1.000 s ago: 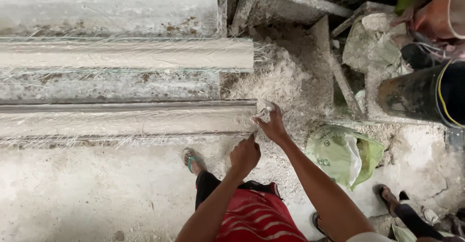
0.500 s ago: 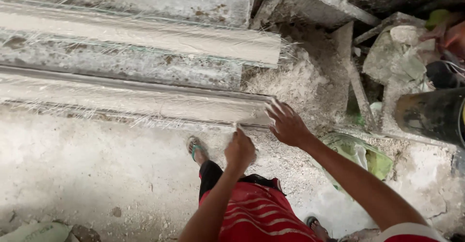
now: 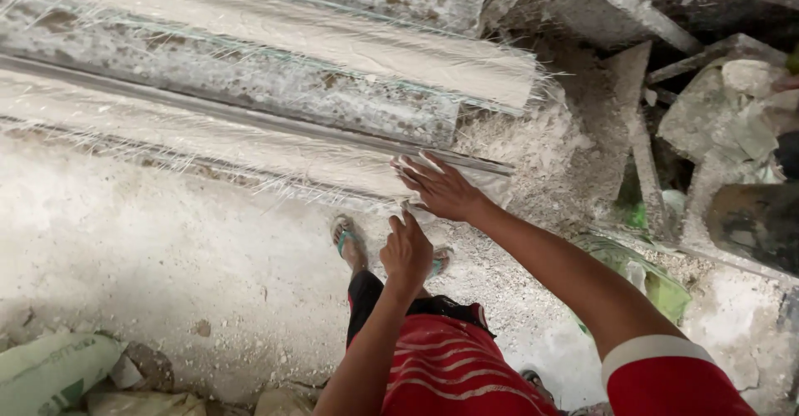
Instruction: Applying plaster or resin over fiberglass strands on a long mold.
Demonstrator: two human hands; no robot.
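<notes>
A long pale plaster moulding (image 3: 250,146) covered with loose glass fibres lies on the floor, running from the left edge toward the middle. My right hand (image 3: 441,187) rests flat on its near end, fingers spread. My left hand (image 3: 406,250) hovers just below that end with the fingers curled loosely, holding nothing that I can see. A second fibre-covered moulding (image 3: 349,46) lies parallel behind the first. My foot in a sandal (image 3: 349,241) stands just in front of the near moulding.
White plaster dust (image 3: 533,141) is heaped past the mouldings' ends. A green sack (image 3: 657,287) lies to the right, another pale sack (image 3: 50,370) at the lower left. Rubble and a dark drum (image 3: 757,225) crowd the right side.
The view has swung left and closer. My right hand has moved from the moulding's end tip onto its top surface, fingers spread flat. My left hand stays close beneath it.
</notes>
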